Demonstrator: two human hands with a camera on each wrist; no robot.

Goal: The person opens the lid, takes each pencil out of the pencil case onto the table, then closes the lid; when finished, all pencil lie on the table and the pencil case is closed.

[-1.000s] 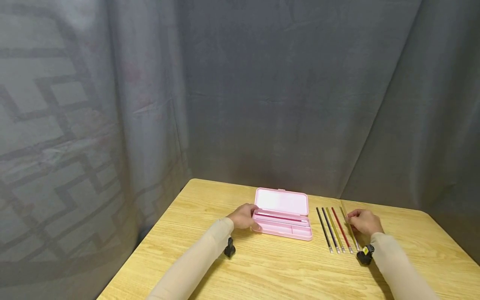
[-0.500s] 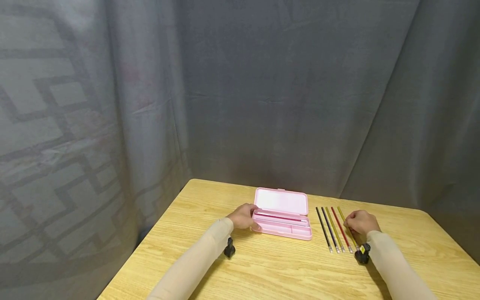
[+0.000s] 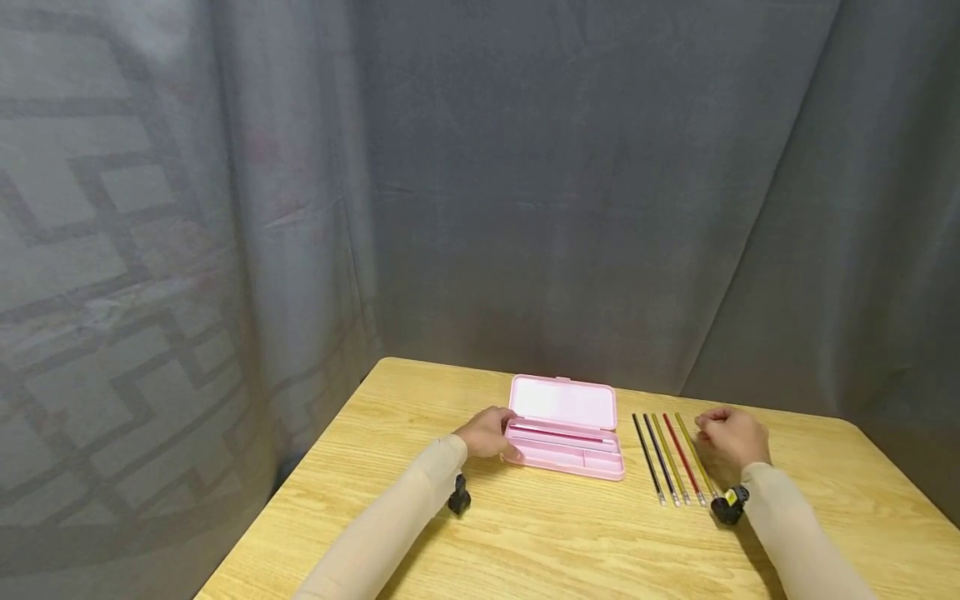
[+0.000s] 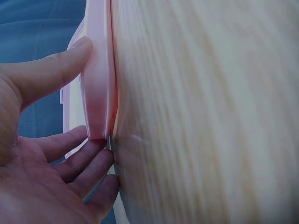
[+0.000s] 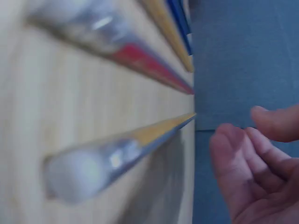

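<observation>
Beside the open pink pencil case (image 3: 566,429), at its left end, the person's left hand (image 3: 487,433) is resting on the wooden table (image 3: 525,542), thumb and relaxed fingers (image 4: 88,158) lying against the case's end without gripping it. To the right of the case, the right hand (image 3: 731,437) is hovering loosely curled and holding nothing, just beside the outermost yellow pencil (image 3: 696,457) of five pencils (image 3: 675,458) lying side by side. Bare tabletop is stretching toward the person from the case, while the grey curtain (image 3: 570,208) is hanging close behind it.
</observation>
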